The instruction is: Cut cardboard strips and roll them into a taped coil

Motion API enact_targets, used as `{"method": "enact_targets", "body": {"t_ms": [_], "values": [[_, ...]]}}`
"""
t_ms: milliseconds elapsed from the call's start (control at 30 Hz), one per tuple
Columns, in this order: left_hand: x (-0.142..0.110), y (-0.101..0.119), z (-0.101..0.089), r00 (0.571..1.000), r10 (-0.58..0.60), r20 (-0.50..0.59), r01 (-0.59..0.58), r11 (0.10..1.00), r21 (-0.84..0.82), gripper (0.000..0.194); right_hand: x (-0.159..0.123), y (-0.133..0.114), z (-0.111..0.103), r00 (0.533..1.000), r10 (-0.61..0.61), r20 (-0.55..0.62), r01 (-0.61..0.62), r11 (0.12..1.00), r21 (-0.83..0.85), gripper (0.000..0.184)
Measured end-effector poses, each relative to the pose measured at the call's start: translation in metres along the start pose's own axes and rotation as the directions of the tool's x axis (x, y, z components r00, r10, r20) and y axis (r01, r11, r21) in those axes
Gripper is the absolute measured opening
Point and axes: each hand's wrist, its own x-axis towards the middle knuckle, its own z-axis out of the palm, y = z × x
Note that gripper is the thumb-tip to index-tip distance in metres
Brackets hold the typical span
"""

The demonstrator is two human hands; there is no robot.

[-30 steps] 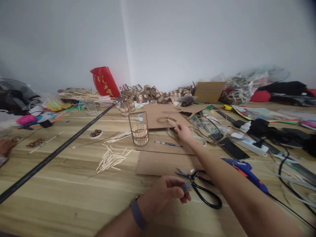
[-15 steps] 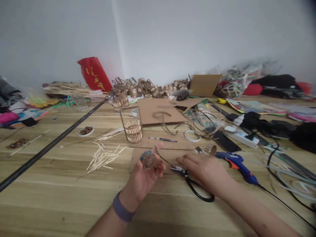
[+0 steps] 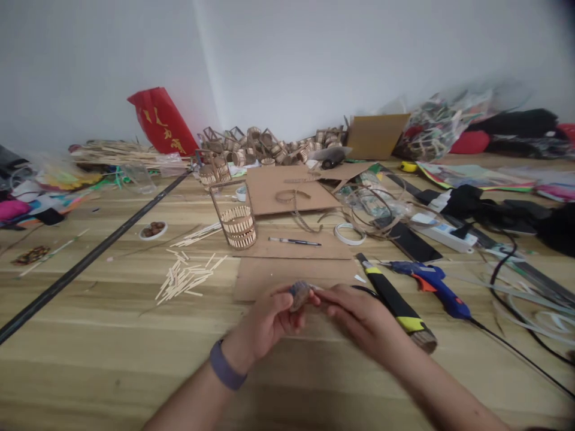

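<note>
My left hand (image 3: 272, 317) is closed around a small round piece (image 3: 300, 294) with a blue rim, held above the front edge of the cardboard. The fingers hide much of it. Close against it on the right, my right hand (image 3: 359, 314) is closed, its fingertips meeting the piece's side. A black scissors handle (image 3: 367, 291) shows behind that hand, and a greyish tip pokes out by its fingertips; the rest of the scissors is hidden. A black-and-yellow handled tool (image 3: 395, 299) lies just right of the right hand.
A blue glue gun (image 3: 431, 284) with its cord lies at right. Ahead are a pen (image 3: 294, 242), a tape roll (image 3: 350, 234) and a slatted small basket (image 3: 239, 227). Short sticks (image 3: 186, 278) lie at left, beside a bowl of brown balls (image 3: 153, 230).
My hands have come together at the round piece. The scissors have left the table in front of me, and the black-and-yellow tool has come into view.
</note>
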Motion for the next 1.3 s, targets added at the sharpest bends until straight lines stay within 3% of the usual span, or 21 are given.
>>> {"method": "enact_targets", "body": {"t_ms": [100,200,300,667,1100,1300], "values": [[0.003,0.005,-0.003,0.988,-0.105,-0.116,0.119,0.986,0.114,0.041,-0.002,0.007,-0.009,0.994,0.035,-0.104,-0.043,0.997,-0.071,0.027],[0.004,0.003,-0.004,0.969,-0.207,-0.133,0.227,0.960,0.162,0.043,-0.003,0.005,-0.014,0.978,0.111,-0.176,-0.126,0.989,-0.077,0.026],[0.004,-0.001,-0.001,0.962,-0.236,-0.139,0.260,0.947,0.187,0.044,-0.005,-0.001,-0.012,0.971,0.128,-0.199,-0.146,0.986,-0.077,0.025],[0.001,0.001,0.013,0.972,-0.185,-0.142,0.226,0.902,0.367,0.037,-0.011,-0.014,0.005,0.981,0.021,-0.192,-0.047,0.991,-0.127,0.019],[-0.001,0.002,0.017,0.979,-0.165,-0.117,0.200,0.874,0.444,0.033,-0.014,-0.015,0.010,0.977,-0.069,-0.200,0.026,0.978,-0.209,0.022],[-0.006,0.002,0.021,0.988,-0.092,-0.122,0.147,0.798,0.585,0.024,-0.013,-0.014,0.014,0.968,-0.122,-0.218,0.071,0.971,-0.228,0.016]]}}
